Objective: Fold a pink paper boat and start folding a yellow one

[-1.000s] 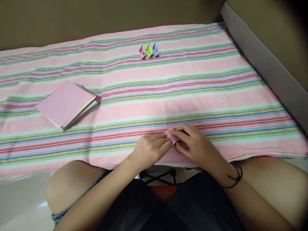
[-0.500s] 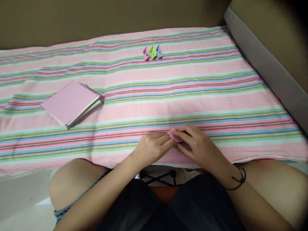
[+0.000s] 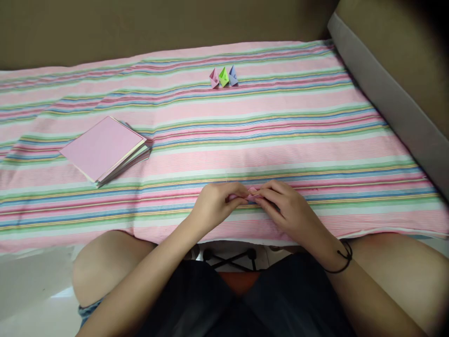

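Observation:
My left hand (image 3: 215,205) and my right hand (image 3: 287,209) meet at the near edge of the striped cloth (image 3: 245,126). Both pinch a small folded pink paper (image 3: 251,193) between their fingertips, and only a sliver of it shows between the fingers. A black band circles my right wrist. Far across the cloth stand three small folded paper boats in a row: a pink boat (image 3: 214,78), a green boat (image 3: 223,76) and a blue boat (image 3: 233,75).
A stack of square paper sheets (image 3: 103,149) with a pink sheet on top lies on the cloth to the left. A grey padded edge (image 3: 386,93) runs along the right side. My knees sit under the near edge.
Both hands have closed further over the pink paper, so less of it shows now. The left hand's fingers have lifted and curled over it. The view has shifted slightly.

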`<state>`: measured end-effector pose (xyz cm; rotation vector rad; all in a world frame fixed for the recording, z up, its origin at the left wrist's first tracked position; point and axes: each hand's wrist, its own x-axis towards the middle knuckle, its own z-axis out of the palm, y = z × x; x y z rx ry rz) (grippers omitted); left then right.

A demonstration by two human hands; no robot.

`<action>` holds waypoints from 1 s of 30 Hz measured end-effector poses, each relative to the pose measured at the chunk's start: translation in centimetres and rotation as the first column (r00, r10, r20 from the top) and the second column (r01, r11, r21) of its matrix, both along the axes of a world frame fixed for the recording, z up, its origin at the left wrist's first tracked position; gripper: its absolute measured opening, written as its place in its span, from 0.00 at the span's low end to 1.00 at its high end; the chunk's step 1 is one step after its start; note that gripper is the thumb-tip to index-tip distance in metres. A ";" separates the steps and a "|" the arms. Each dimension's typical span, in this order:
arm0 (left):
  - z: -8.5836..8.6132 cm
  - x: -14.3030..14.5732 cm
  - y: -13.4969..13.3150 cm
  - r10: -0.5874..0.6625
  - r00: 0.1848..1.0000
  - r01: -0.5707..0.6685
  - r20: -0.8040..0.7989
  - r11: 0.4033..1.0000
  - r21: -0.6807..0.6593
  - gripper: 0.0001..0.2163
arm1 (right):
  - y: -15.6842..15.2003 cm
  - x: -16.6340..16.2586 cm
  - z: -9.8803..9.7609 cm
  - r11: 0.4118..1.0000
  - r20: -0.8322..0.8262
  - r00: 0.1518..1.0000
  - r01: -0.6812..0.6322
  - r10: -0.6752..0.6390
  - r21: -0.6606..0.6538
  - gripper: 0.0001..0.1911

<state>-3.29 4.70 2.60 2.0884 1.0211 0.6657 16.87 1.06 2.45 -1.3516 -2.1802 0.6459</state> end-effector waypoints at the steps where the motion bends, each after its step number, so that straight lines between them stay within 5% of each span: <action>1: 0.1 0.0 0.0 0.015 1.000 -0.015 0.005 1.000 -0.025 0.04 | 0.0 0.0 0.0 1.000 -0.008 1.000 0.001 -0.001 -0.006 0.11; 30: 0.4 0.7 -0.5 0.160 0.972 -0.162 -0.170 0.987 0.001 0.04 | 0.2 -1.7 -0.3 0.939 -0.074 0.938 0.332 -0.339 -0.093 0.06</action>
